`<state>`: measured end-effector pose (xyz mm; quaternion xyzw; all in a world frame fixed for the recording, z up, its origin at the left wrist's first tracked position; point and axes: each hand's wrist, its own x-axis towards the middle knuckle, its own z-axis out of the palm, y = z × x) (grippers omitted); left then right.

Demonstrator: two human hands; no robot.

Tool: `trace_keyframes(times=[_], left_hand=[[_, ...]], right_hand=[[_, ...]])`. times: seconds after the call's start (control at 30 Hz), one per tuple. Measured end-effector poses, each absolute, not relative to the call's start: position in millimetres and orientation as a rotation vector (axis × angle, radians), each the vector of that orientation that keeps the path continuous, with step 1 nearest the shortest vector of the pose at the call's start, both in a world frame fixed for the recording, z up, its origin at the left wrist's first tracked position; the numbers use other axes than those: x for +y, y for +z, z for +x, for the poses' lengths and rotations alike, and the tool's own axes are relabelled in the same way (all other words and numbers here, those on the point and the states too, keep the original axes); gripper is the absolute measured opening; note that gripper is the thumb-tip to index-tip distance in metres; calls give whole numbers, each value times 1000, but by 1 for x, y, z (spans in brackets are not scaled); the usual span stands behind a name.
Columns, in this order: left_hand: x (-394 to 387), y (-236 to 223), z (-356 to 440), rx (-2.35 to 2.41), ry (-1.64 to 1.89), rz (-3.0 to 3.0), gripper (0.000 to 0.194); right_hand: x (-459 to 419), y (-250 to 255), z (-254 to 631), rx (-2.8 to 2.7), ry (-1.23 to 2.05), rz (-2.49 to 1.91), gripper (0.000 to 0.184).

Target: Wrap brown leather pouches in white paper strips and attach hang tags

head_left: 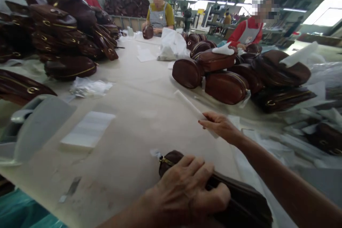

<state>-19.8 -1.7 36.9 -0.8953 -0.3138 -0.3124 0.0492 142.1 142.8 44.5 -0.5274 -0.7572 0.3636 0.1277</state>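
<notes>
A dark brown leather bag [245, 199] with a brass zip pull at its end lies at the table's near edge. My left hand [191, 185] is on top of it, fingers curled over its upper side. A small white wrapped piece [155, 153] sticks out by the zip end. Further right, my right hand [220, 125] pinches a long, narrow white strip [189, 104] between thumb and fingers. The strip slants over the tabletop, partly covered by the hand; whether it is paper or foam I cannot tell.
White sheets [89, 128] and a grey tape dispenser [40, 124] occupy the table's left side. Brown bags are piled at left [66, 39] and right [227, 85]. Crumpled plastic [91, 87] lies near the left pile. Several people work beyond the table, one handling a small bag [148, 32].
</notes>
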Motion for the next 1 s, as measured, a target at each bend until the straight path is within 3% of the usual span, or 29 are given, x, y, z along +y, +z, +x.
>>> trace_keyframes(times=[0.2, 0.37, 0.6, 0.8, 1.0], left_hand=[[-11, 30, -24, -874, -1081, -2553, 11], [-21, 17, -23, -827, -1146, -2301, 20], [-20, 19, -21, -818, -1181, -2271, 12], [-15, 27, -23, -800, -1020, -2443, 33], [-20, 24, -21, -842, -1019, -2431, 30]], right_hand=[[37, 98, 190, -2253, 765, -1200, 24], [-8, 88, 197, -2341, 492, -1034, 20], [-17, 79, 196, -2400, 107, -981, 26], [-17, 79, 200, -2451, 170, -1025, 30], [-28, 64, 204, -2384, 38, -1022, 35]])
